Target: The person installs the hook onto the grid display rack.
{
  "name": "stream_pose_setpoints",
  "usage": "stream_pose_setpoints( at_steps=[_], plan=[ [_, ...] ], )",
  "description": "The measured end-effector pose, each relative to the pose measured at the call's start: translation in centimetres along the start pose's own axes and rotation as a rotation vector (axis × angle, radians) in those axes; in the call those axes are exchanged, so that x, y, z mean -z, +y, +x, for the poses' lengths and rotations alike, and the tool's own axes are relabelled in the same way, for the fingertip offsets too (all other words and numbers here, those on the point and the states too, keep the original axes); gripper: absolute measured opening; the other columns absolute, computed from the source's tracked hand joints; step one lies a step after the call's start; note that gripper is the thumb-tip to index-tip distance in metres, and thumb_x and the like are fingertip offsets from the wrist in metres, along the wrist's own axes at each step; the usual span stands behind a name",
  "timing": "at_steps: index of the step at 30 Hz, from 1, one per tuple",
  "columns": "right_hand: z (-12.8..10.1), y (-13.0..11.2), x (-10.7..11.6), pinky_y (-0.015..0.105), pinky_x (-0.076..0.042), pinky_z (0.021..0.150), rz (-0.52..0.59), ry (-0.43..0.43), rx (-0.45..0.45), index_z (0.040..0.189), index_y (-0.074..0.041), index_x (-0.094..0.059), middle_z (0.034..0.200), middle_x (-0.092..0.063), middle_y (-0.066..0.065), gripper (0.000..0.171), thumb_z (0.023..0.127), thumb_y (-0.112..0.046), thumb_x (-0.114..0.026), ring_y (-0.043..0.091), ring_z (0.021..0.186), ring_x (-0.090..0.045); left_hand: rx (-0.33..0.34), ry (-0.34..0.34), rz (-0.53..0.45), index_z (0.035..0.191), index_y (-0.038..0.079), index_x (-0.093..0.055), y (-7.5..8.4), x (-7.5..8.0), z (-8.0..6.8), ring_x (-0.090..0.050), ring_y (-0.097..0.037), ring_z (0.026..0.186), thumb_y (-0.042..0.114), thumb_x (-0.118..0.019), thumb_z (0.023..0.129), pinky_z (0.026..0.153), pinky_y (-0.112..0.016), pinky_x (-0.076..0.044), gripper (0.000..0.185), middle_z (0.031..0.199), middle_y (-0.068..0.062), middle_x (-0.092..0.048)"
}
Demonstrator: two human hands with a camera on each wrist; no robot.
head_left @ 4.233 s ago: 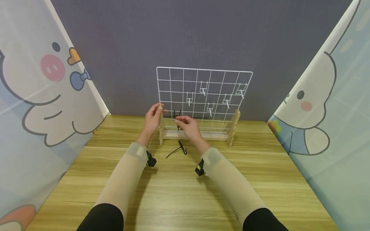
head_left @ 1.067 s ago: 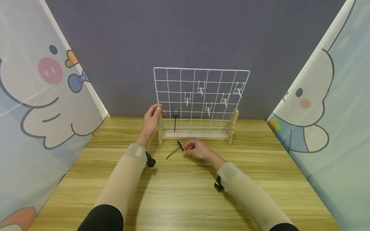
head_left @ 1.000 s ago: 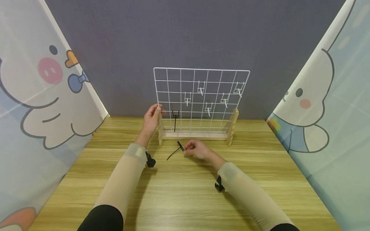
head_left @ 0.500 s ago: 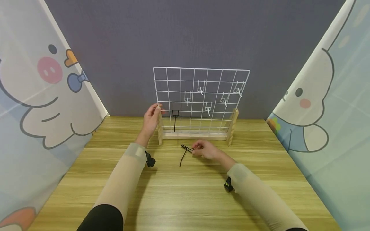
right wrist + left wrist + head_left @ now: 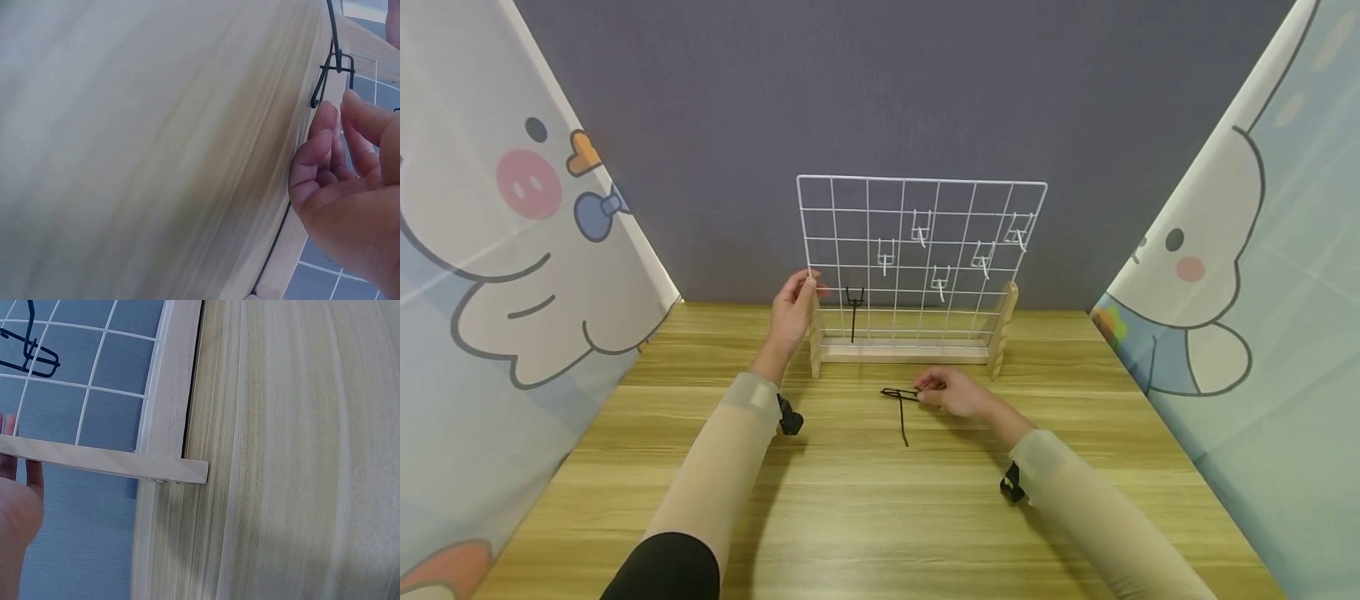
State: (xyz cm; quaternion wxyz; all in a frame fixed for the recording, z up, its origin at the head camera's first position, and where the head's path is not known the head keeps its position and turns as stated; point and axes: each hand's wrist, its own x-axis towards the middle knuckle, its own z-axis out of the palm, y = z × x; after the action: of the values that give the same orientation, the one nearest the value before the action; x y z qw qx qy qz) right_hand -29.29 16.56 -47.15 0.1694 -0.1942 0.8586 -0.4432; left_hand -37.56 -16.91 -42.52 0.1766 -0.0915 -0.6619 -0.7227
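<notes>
A white wire grid rack (image 5: 917,200) stands on wooden side posts at the back of the table. My left hand (image 5: 794,310) grips its left wooden post (image 5: 94,456), with fingers behind it. On the lower left of the grid hangs a black hook (image 5: 853,302), its long prong pointing down. In front of the rack my right hand (image 5: 955,393) pinches a second black hook (image 5: 898,393) by its bracket end. That hook's long prong points toward me; in the right wrist view the hook (image 5: 339,62) shows just beyond the thumb and fingertips.
Several white hooks hang on the grid, one of them a white hook (image 5: 940,282) low in the middle. A grey wall (image 5: 737,167) rises behind the rack. Printed cartoon panels flank the wood-grain table (image 5: 850,517) on both sides.
My right hand has let go of the first black hook, now hanging on the grid. It has taken the second off the table and drawn it rightward, turning it. The left hand stays put.
</notes>
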Motion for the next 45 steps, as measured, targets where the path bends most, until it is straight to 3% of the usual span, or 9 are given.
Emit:
stream_pose_setpoints(
  at_steps=[6,10,15,22,25,30,36,42,45],
  plan=[
    [-0.3,0.3,0.5,0.031,-0.056,0.075,-0.024,0.013,-0.026,0.130,-0.003,-0.071,0.113,-0.072,0.012,0.024,0.109,-0.015,-0.068,0.018,0.092,-0.067,-0.008,0.005,0.005,0.139,-0.002,-0.064,0.1,0.0,0.0,-0.074,-0.018,0.102,0.022,-0.055,0.117,0.063,-0.020,-0.040,0.034,0.101,0.007,-0.077],
    [-0.5,0.3,0.8,0.032,-0.055,0.076,-0.027,0.013,-0.026,0.129,-0.005,-0.073,0.112,-0.073,0.012,0.023,0.109,-0.015,-0.068,0.018,0.093,-0.066,-0.006,0.008,-0.003,0.138,0.001,-0.066,0.3,-0.1,-0.1,-0.073,-0.014,0.100,0.022,-0.056,0.116,0.063,-0.020,-0.039,0.032,0.102,0.006,-0.077],
    [-0.7,0.5,0.9,0.032,-0.054,0.075,-0.036,0.016,-0.008,0.129,-0.006,-0.074,0.109,-0.073,0.011,0.022,0.109,-0.014,-0.068,0.018,0.092,-0.064,0.006,0.002,-0.010,0.127,0.018,-0.072,0.4,0.0,-0.2,-0.073,-0.013,0.101,0.021,-0.057,0.116,0.070,-0.020,-0.045,0.020,0.108,-0.003,-0.078],
    [-0.7,0.8,0.8,0.029,-0.054,0.073,-0.032,-0.016,0.017,0.130,-0.005,-0.075,0.106,-0.073,0.010,0.024,0.109,-0.011,-0.067,0.017,0.088,-0.062,0.005,0.009,0.000,0.132,0.007,-0.069,0.1,0.1,-0.3,-0.073,-0.014,0.101,0.019,-0.055,0.116,0.075,-0.020,-0.047,0.024,0.114,-0.014,-0.077],
    [-0.7,1.0,0.8,0.028,-0.054,0.073,-0.015,-0.026,0.015,0.133,-0.005,-0.075,0.106,-0.073,0.011,0.026,0.109,-0.010,-0.066,0.017,0.088,-0.062,-0.005,0.009,0.004,0.131,0.010,-0.071,-0.1,0.0,-0.1,-0.073,-0.014,0.101,0.021,-0.056,0.116,0.078,-0.022,-0.049,0.024,0.117,-0.019,-0.076],
    [-0.9,1.1,1.1,0.028,-0.056,0.074,0.039,-0.028,-0.009,0.138,0.001,-0.068,0.114,-0.072,0.017,0.031,0.109,-0.009,-0.065,0.018,0.091,-0.065,-0.014,0.006,-0.011,0.124,0.022,-0.073,-0.1,0.0,0.0,-0.073,-0.015,0.100,0.022,-0.057,0.116,0.075,-0.023,-0.048,0.018,0.111,-0.012,-0.078],
    [-1.9,1.1,1.4,0.026,-0.055,0.070,0.116,-0.017,-0.054,0.130,0.010,-0.062,0.112,-0.069,0.018,0.029,0.107,-0.006,-0.067,0.018,0.087,-0.065,-0.015,0.008,-0.013,0.119,0.028,-0.072,0.0,0.1,-0.1,-0.073,-0.016,0.101,0.021,-0.057,0.116,0.070,-0.022,-0.044,0.017,0.104,-0.001,-0.079],
    [-2.9,1.1,1.4,0.026,-0.053,0.068,0.084,-0.051,-0.058,0.127,0.006,-0.067,0.110,-0.071,0.015,0.027,0.106,-0.011,-0.070,0.017,0.085,-0.063,-0.014,0.008,-0.016,0.132,0.004,-0.069,0.1,0.0,-0.1,-0.073,-0.017,0.101,0.019,-0.056,0.116,0.069,-0.021,-0.043,0.025,0.103,-0.001,-0.078],
    [-2.8,0.9,1.1,0.025,-0.053,0.073,0.028,-0.085,-0.041,0.126,0.003,-0.070,0.110,-0.073,0.013,0.025,0.106,-0.013,-0.071,0.015,0.089,-0.062,-0.008,0.005,-0.007,0.140,-0.003,-0.063,0.2,0.0,-0.2,-0.072,-0.021,0.103,0.019,-0.056,0.116,0.072,-0.021,-0.045,0.033,0.110,-0.010,-0.078]
  ],
)
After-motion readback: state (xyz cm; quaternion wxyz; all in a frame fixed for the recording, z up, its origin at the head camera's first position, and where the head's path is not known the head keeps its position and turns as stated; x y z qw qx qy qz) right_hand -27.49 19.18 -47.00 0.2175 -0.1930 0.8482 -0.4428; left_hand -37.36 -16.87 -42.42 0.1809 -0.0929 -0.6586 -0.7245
